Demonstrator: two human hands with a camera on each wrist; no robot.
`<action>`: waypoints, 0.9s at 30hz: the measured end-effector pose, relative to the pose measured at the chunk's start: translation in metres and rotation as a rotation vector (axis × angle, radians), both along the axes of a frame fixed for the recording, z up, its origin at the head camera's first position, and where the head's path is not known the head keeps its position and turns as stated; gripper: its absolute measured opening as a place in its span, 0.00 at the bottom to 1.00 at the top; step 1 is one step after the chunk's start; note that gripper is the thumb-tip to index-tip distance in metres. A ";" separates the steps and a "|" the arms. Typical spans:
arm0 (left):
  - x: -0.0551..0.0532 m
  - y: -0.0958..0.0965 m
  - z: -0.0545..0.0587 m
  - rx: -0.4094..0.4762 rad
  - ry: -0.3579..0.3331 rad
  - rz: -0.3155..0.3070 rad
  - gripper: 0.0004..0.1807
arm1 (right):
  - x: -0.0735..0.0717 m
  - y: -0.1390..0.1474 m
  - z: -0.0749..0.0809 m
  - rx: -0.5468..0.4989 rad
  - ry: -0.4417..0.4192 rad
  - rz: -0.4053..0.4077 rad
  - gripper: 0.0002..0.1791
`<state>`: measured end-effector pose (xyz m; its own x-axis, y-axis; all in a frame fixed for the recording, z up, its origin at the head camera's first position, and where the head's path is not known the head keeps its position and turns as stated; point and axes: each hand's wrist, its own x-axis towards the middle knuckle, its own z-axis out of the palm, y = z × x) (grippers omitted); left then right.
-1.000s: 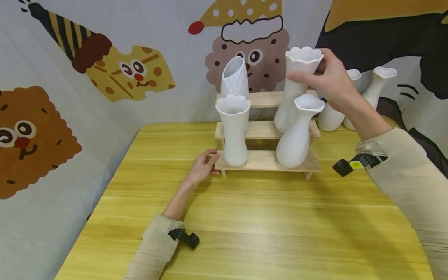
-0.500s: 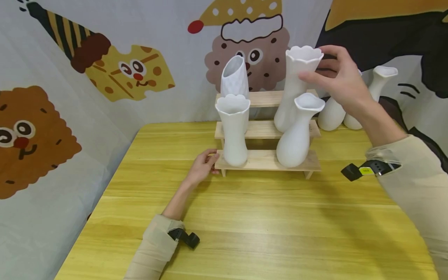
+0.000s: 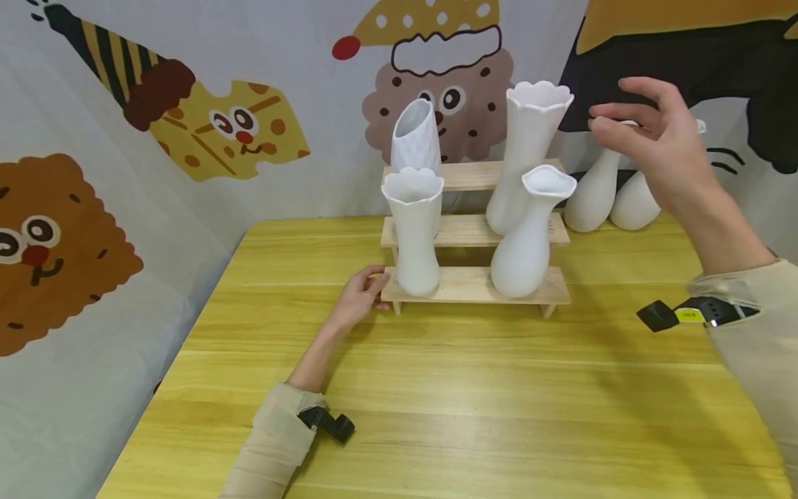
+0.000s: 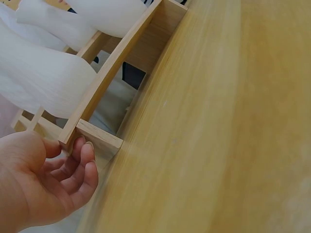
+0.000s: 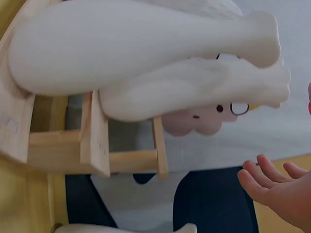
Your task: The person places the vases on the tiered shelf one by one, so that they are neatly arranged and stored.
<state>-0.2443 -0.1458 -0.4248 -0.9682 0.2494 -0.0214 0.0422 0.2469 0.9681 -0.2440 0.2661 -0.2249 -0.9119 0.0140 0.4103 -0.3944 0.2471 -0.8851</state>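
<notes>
A three-tier wooden display stand (image 3: 466,283) bears several white vases. My left hand (image 3: 358,299) grips the left end of its lowest shelf; in the left wrist view the thumb lies above the board and the fingers curl below. On that shelf stand a scalloped vase (image 3: 418,239) at left and a bulbous, flared-neck vase (image 3: 520,256) at right. Behind them, on the middle shelf, are a slant-mouthed vase (image 3: 416,145) and a tall scalloped vase (image 3: 530,149). Right of the tall vase, my right hand (image 3: 670,149) hangs in the air holding nothing, fingers apart and slightly bent.
Two more white vases, one slender-necked (image 3: 591,197) and one partly hidden by my right hand (image 3: 636,202), stand on the table behind the stand's right side. The yellow wooden table (image 3: 449,402) extends in front. A cartoon-printed cloth (image 3: 337,125) hangs behind.
My right hand has let go of the tall scalloped vase and drawn back to the right. That vase stays on the middle shelf. The left hand keeps its grip on the stand.
</notes>
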 end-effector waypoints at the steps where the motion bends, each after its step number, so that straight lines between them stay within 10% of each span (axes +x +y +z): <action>1: 0.000 0.000 0.000 0.001 -0.003 0.001 0.26 | 0.001 0.003 -0.001 0.026 -0.008 -0.013 0.36; 16: 0.001 0.000 0.003 0.007 -0.018 -0.014 0.28 | 0.005 0.044 -0.025 0.180 0.019 -0.254 0.36; 27: -0.001 0.000 -0.001 0.004 -0.005 -0.007 0.27 | -0.005 0.060 -0.048 0.409 -0.133 -0.385 0.43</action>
<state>-0.2454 -0.1461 -0.4254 -0.9663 0.2562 -0.0250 0.0393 0.2431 0.9692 -0.2487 0.3265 -0.2732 -0.9166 0.2197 0.3340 -0.0997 0.6836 -0.7230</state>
